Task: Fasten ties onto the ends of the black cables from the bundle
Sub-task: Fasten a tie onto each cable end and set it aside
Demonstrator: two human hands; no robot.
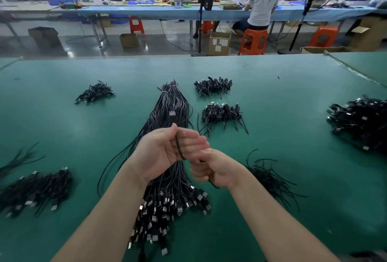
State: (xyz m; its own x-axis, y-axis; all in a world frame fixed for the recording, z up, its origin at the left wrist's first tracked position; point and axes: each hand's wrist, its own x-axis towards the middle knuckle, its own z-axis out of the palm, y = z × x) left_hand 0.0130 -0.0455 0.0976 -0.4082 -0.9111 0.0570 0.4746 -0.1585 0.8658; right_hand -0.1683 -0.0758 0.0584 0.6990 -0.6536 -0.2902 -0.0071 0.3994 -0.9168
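I work at a green mat table (282,115) whose far edge runs straight across the view, with a seam line crossing its right far corner. Beyond that edge lies a grey floor with orange stools (253,41) and cardboard boxes (219,43), then a long blue bench (146,11) where a seated person (262,2) faces away.

The main bundle (167,178) of black cables lies down the middle of the mat, plug ends fanned toward me, its far end tied. All places below are taken from it.

My left hand (167,153) is raised above its middle, palm toward me, fingers curled round a single black cable (179,148) that loops across the palm. My right hand (211,169) is just right of it, touching the left fingertips, fingers curled on that cable's lower run; motion blur hides the exact pinch.

Right of the bundle: two small tied heaps (222,114) far, loose ties (270,176) near, a large heap (362,123) at the right edge. Left: one small heap (94,93) far, a plug heap (35,192) near. Bare mat lies between the bundle and each heap.
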